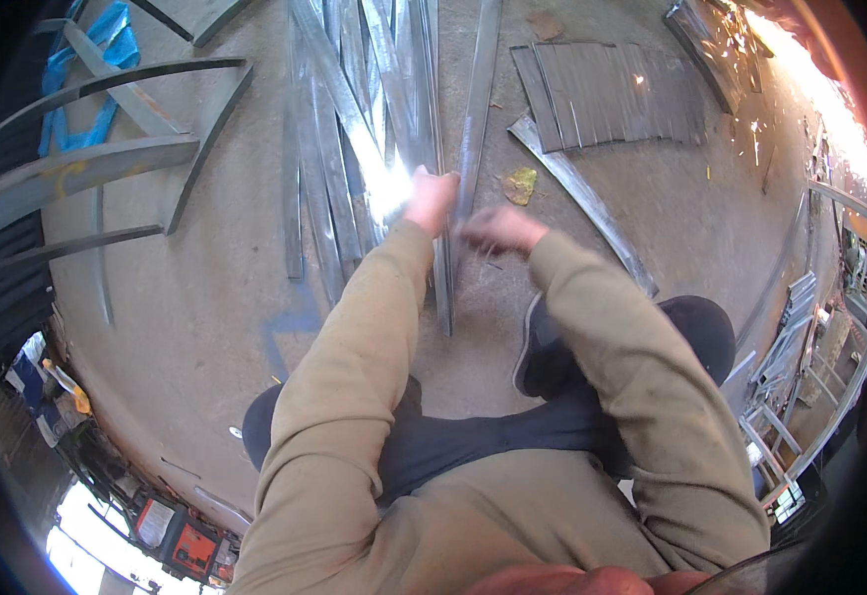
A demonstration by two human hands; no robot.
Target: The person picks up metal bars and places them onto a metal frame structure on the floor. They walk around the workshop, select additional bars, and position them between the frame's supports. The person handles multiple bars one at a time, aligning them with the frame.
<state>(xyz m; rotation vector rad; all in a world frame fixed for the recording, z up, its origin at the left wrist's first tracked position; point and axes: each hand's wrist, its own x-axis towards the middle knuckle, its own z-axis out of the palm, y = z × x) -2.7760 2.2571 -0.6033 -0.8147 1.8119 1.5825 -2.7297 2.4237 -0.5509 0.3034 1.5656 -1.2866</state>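
Observation:
My left hand (pixel 432 200) is closed around a long, narrow metal bar (pixel 443 288) at the right side of a loose pile of metal bars (pixel 339 129). Bright glare off the metal sits just left of that hand. Close to its right, my right hand (pixel 501 230) is blurred by motion, so its fingers cannot be made out. It is near the lower end of a separate long bar (pixel 479 109) that runs away from me. A crumpled yellowish scrap (pixel 519 185) lies on the floor beyond my right hand.
A row of flat metal strips (pixel 617 94) and an angled bar (pixel 582 203) lie to the right. Sparks (pixel 761 84) fly at the far right. A curved metal frame (pixel 106 164) and blue plastic sheet (pixel 116 40) are at left. An orange-and-black machine (pixel 193 547) stands lower left.

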